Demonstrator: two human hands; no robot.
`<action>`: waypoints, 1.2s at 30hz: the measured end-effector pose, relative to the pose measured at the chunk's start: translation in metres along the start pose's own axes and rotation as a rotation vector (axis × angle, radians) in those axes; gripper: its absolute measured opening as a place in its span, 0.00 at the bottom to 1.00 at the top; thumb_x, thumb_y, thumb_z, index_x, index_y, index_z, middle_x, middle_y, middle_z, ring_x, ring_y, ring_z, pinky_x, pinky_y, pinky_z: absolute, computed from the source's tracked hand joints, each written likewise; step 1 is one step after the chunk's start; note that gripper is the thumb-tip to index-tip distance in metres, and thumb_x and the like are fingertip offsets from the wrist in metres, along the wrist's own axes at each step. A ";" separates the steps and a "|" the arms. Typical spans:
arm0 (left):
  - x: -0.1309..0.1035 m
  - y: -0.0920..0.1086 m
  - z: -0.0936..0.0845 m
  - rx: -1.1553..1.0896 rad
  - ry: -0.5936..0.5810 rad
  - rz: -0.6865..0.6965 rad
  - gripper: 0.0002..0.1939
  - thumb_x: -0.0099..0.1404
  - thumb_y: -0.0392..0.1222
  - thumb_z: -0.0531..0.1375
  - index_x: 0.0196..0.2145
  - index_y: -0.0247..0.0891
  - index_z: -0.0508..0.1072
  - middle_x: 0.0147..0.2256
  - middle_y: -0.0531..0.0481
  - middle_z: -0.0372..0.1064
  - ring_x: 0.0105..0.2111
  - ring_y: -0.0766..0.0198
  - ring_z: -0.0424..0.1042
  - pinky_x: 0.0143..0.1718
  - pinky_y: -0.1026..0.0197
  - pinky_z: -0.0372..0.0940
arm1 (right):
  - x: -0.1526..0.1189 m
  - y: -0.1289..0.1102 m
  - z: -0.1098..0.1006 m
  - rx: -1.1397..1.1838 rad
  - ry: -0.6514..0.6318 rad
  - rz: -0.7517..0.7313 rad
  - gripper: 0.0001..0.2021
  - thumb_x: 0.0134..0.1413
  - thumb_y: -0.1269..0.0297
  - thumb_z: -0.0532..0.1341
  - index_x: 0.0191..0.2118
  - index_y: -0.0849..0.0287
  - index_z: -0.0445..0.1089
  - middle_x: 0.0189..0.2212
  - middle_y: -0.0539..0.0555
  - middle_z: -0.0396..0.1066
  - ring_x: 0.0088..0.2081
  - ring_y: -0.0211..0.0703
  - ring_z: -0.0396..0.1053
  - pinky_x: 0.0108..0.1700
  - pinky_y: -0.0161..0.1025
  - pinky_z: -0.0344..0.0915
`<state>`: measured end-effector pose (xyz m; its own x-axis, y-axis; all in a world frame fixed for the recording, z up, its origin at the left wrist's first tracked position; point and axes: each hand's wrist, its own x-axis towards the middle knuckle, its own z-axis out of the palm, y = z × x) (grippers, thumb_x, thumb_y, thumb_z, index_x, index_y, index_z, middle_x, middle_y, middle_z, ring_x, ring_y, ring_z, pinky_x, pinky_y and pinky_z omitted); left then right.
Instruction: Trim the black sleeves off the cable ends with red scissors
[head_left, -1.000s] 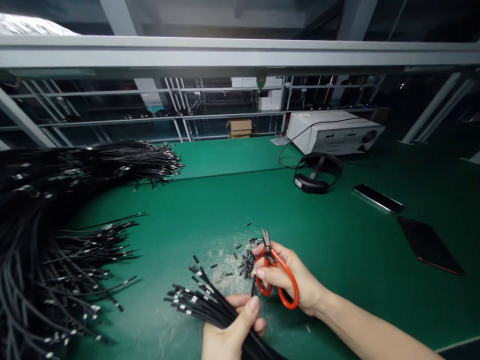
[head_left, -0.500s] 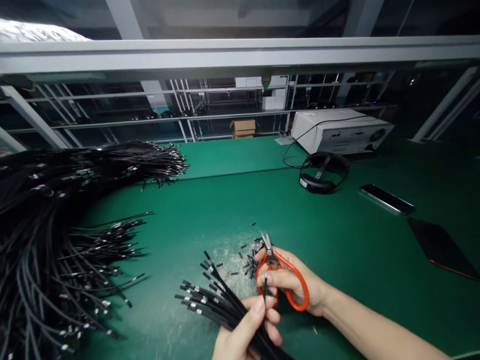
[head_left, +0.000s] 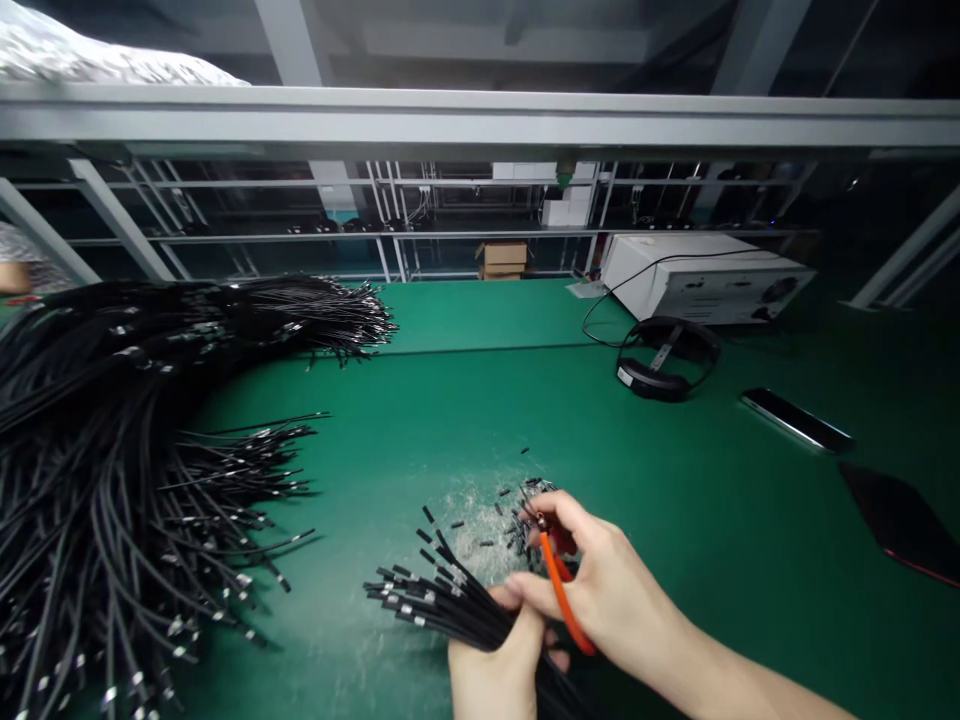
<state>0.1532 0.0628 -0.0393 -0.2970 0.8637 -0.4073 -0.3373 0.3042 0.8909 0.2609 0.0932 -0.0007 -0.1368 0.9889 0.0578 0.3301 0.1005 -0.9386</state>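
My left hand [head_left: 499,655] is closed around a bundle of black cables [head_left: 442,600], whose ends fan out to the left with small white bands near the tips. My right hand [head_left: 607,575] holds a pair of scissors [head_left: 562,600] with orange handles, seen nearly edge-on, the blades pointing up and away. Its thumb meets the fingertips of my left hand at the bundle; what lies between them is hidden. Just beyond the hands, short black cut-off pieces [head_left: 517,535] and pale shreds are scattered on the green table mat [head_left: 420,400].
A large heap of black cables [head_left: 112,430] covers the left side. At the back right stand a white metal box [head_left: 697,275] and a black headset [head_left: 666,360]. A phone [head_left: 796,420] and a dark flat object [head_left: 900,520] lie at right. Part of another person [head_left: 19,270] shows far left.
My right hand has turned, bringing the scissors edge-on, and its thumb has come to my left fingertips. The single cable end raised there is now hidden. The whole view has shifted slightly.
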 end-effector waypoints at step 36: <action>0.027 0.011 -0.022 -0.086 -0.136 -0.124 0.26 0.35 0.50 0.71 0.31 0.31 0.76 0.12 0.53 0.67 0.09 0.64 0.64 0.10 0.62 0.63 | 0.013 0.016 -0.025 -0.505 -0.085 -0.298 0.13 0.53 0.62 0.59 0.45 0.55 0.62 0.36 0.54 0.68 0.36 0.43 0.67 0.37 0.37 0.62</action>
<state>0.1222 0.0807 -0.0450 -0.1265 0.8700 -0.4766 -0.4404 0.3813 0.8128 0.2874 0.1100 -0.0062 -0.3597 0.8998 0.2470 0.6669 0.4331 -0.6064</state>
